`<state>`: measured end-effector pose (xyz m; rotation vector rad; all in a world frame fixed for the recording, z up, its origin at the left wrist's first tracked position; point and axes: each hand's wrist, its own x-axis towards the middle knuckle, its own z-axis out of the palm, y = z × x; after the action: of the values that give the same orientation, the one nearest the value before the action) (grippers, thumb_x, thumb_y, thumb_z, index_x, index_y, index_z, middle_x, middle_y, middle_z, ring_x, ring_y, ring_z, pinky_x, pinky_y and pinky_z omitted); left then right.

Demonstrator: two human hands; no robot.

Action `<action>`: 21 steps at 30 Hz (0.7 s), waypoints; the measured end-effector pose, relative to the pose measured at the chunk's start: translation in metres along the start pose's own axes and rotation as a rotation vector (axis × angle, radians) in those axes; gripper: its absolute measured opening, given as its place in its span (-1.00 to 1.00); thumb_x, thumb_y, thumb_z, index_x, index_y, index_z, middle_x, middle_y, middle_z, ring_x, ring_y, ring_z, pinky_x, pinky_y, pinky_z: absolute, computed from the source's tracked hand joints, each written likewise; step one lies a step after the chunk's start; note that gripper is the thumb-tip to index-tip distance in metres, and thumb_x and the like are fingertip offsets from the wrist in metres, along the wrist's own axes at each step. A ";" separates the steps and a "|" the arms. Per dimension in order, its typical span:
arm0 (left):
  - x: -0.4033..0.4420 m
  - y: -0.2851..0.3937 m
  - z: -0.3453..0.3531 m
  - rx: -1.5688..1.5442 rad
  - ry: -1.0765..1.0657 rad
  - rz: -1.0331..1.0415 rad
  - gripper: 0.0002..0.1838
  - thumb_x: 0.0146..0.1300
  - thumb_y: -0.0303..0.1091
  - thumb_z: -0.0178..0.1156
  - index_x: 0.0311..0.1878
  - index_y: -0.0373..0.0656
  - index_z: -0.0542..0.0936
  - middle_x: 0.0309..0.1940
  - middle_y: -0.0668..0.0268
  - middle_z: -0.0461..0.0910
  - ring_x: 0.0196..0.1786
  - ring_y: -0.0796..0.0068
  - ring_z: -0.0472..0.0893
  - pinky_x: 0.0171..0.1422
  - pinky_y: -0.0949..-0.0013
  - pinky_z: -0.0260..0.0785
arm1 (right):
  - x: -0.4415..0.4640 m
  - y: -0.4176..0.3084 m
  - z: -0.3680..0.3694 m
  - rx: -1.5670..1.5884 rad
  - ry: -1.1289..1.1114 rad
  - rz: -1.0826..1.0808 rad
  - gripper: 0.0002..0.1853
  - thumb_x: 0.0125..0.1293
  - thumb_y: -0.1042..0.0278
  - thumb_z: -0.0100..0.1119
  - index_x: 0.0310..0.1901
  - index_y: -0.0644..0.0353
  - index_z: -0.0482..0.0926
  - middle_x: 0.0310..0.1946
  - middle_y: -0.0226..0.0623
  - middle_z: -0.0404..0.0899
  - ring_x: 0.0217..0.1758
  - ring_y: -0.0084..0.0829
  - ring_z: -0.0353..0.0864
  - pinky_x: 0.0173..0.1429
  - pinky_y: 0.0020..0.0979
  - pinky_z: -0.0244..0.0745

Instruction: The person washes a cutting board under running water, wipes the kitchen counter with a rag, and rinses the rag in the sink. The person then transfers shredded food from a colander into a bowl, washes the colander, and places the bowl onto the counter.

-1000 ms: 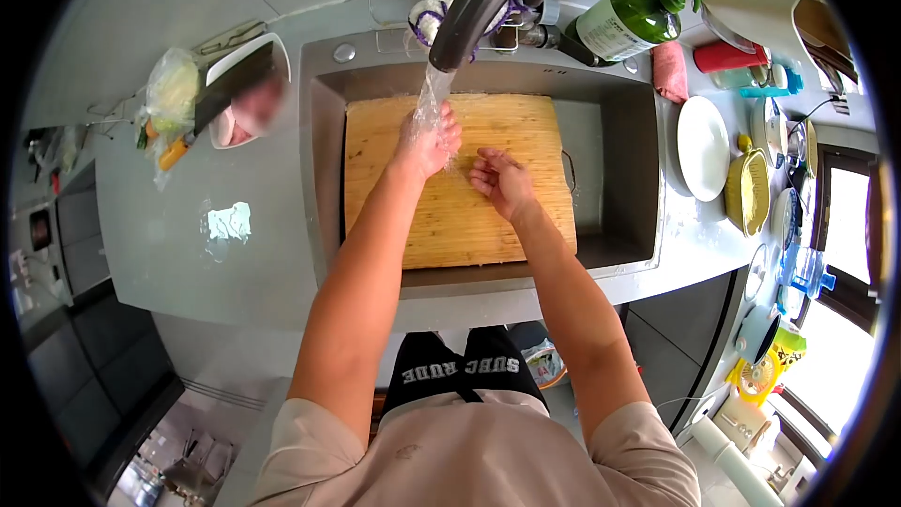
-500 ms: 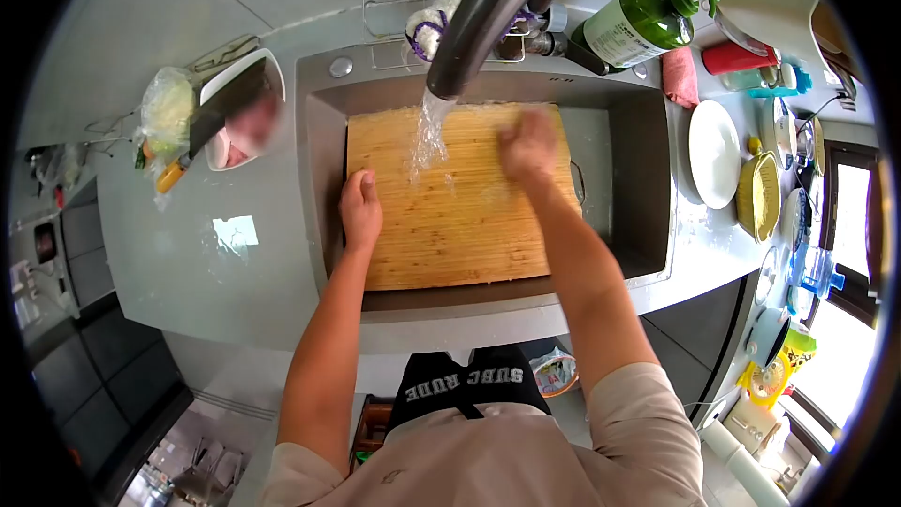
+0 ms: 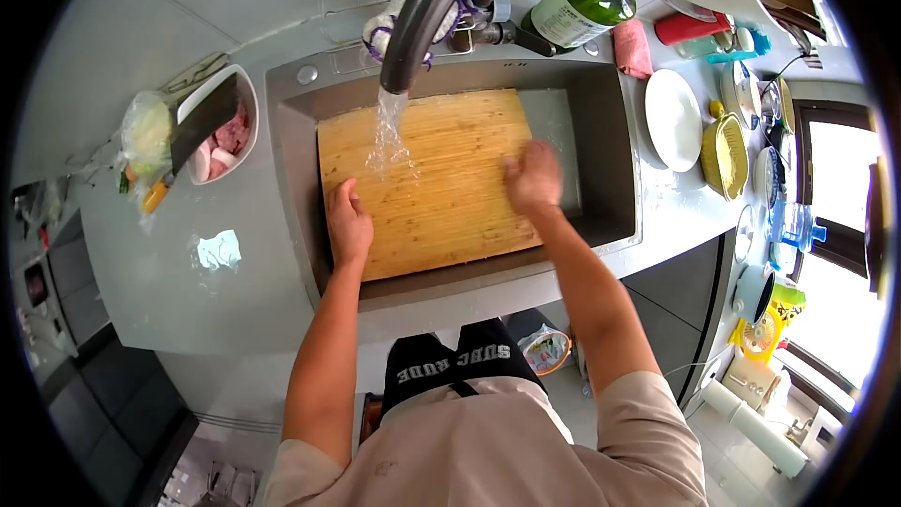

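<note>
A wooden cutting board (image 3: 432,178) lies across the sink (image 3: 601,131), slightly tilted in view. Water (image 3: 389,131) runs from the dark faucet (image 3: 413,47) onto its upper left part. At the board's left edge, my left hand (image 3: 348,223) grips it, thumb on top and the other fingers mostly hidden. My right hand (image 3: 535,178) is at the right edge of the board, smeared by motion, so its fingers are not clear.
On the left counter, a knife (image 3: 205,122) lies over a white container (image 3: 246,84) of raw meat (image 3: 225,139), beside a bagged vegetable (image 3: 147,131). Right of the sink are a white plate (image 3: 673,120), a yellow basket (image 3: 725,156), a pink cloth (image 3: 633,49) and a green bottle (image 3: 582,7).
My left hand has left the water stream and taken the board's left edge. My right hand has moved right, then down along the board's right side. The board now sits more slanted.
</note>
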<state>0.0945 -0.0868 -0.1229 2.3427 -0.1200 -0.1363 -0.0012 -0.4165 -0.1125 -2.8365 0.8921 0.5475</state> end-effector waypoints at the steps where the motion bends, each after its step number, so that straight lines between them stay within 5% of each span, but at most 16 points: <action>1: -0.002 0.001 -0.001 0.011 0.020 0.022 -0.73 0.56 -0.55 0.04 0.21 -0.24 0.61 0.10 0.01 0.66 0.14 -0.04 0.65 0.26 0.08 0.53 | 0.003 0.031 -0.002 0.012 0.011 0.222 -0.16 0.68 -0.26 -0.21 0.71 0.25 0.08 0.76 0.05 -0.06 0.85 -0.06 -0.18 0.83 -0.02 -0.25; 4: -0.006 0.003 0.003 0.010 0.008 0.003 -0.69 0.56 -0.58 0.06 0.29 -0.21 0.57 0.01 0.10 0.64 0.10 0.09 0.64 0.27 0.15 0.51 | -0.035 -0.012 0.009 -0.060 0.050 -0.276 -0.18 0.68 -0.26 -0.20 0.70 0.21 0.12 0.76 0.02 -0.04 0.84 -0.05 -0.17 0.84 -0.02 -0.29; 6: -0.008 0.007 0.012 -0.018 0.019 0.005 -0.72 0.56 -0.57 0.07 0.24 -0.23 0.59 0.05 0.06 0.65 0.11 0.05 0.65 0.27 0.13 0.51 | -0.069 -0.076 -0.009 0.040 -0.128 -0.671 -0.20 0.66 -0.28 -0.17 0.71 0.08 0.14 0.76 -0.07 -0.02 0.84 -0.09 -0.16 0.85 -0.02 -0.28; 8: -0.005 0.007 0.016 -0.041 0.036 0.002 -0.74 0.55 -0.56 0.07 0.20 -0.24 0.61 0.09 0.03 0.67 0.13 0.01 0.66 0.27 0.10 0.52 | -0.070 -0.092 0.027 0.096 -0.022 -1.088 -0.21 0.61 -0.27 -0.05 0.69 0.00 0.19 0.75 -0.15 0.04 0.83 -0.12 -0.11 0.84 -0.01 -0.22; 11: -0.001 0.009 0.024 -0.221 -0.013 -0.026 -0.76 0.62 -0.42 0.09 0.20 -0.27 0.61 0.03 0.08 0.70 0.10 0.08 0.69 0.24 0.11 0.53 | -0.033 -0.048 -0.011 -0.033 -0.082 -0.817 -0.21 0.59 -0.25 0.01 0.68 -0.03 0.20 0.71 -0.05 0.09 0.80 -0.12 -0.01 0.80 0.02 -0.08; 13: 0.009 0.018 0.022 -0.514 -0.203 -0.309 -0.69 0.67 -0.23 0.08 0.19 -0.26 0.62 -0.06 0.15 0.71 0.02 0.26 0.70 0.14 0.23 0.55 | -0.015 -0.014 -0.016 0.043 -0.022 -0.263 -0.28 0.54 -0.21 0.10 0.59 -0.03 0.37 0.66 0.00 0.18 0.76 -0.18 0.07 0.74 0.02 0.03; 14: 0.017 0.037 0.014 -0.521 -0.190 -0.297 -0.69 0.67 -0.23 0.08 0.19 -0.26 0.62 -0.06 0.15 0.71 0.02 0.26 0.70 0.14 0.23 0.55 | -0.010 -0.004 -0.002 -0.017 0.172 -0.185 -0.43 0.51 -0.09 0.21 0.42 0.03 0.59 0.48 0.05 0.43 0.53 -0.13 0.45 0.55 0.04 0.34; 16: 0.029 0.088 -0.005 -1.018 -0.246 -0.720 -0.77 0.65 -0.23 0.12 0.03 -0.18 0.63 -0.20 0.32 0.65 -0.12 0.49 0.66 -0.01 0.36 0.53 | 0.007 -0.020 -0.019 0.588 0.084 -0.187 -0.50 0.46 0.01 0.33 0.26 0.18 0.69 0.19 0.00 0.68 0.16 -0.06 0.72 0.29 0.02 0.60; 18: 0.045 0.113 -0.006 -1.083 -0.219 -0.710 -0.74 0.65 -0.18 0.09 -0.01 -0.15 0.64 -0.25 0.31 0.64 -0.21 0.49 0.65 -0.11 0.36 0.52 | 0.026 -0.062 -0.026 1.136 -0.075 -0.087 -0.61 0.52 0.08 0.32 0.12 0.25 0.72 -0.10 -0.20 0.77 -0.17 -0.21 0.77 0.00 -0.15 0.73; 21: 0.078 0.116 -0.008 -1.023 -0.218 -0.664 -0.73 0.64 -0.14 0.06 -0.11 -0.10 0.61 -0.40 0.35 0.55 -0.38 0.51 0.59 -0.32 0.36 0.43 | 0.015 -0.135 -0.119 1.836 -0.430 0.079 -0.74 0.64 0.16 0.21 0.01 0.21 0.70 -0.24 -0.39 0.72 -0.20 -0.49 0.71 -0.07 -0.38 0.70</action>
<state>0.1673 -0.1721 -0.0394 1.2604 0.5145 -0.6163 0.1237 -0.3397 -0.0076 -0.9790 0.7152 0.1045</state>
